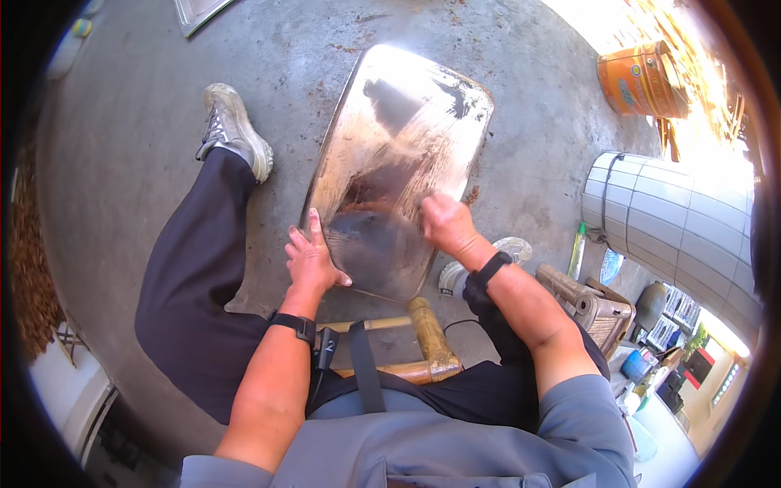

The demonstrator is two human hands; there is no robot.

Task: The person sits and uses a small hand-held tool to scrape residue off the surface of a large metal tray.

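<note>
A large shiny rectangular metal tray (399, 154) with rounded corners leans on the grey concrete floor (130, 122), in front of the seated person. The left hand (311, 259) lies spread flat against its lower left edge. The right hand (446, 224) is closed in a fist, pressing on the tray's lower right part; what it grips cannot be seen. An orange tin bucket (639, 80) stands well apart.

A metal tray (399, 154) lies on the floor (130, 122) before me, between my legs. My left hand (311, 262) rests on its left edge, my right hand (446, 224) on top. A bucket (639, 81) stands far right.
</note>
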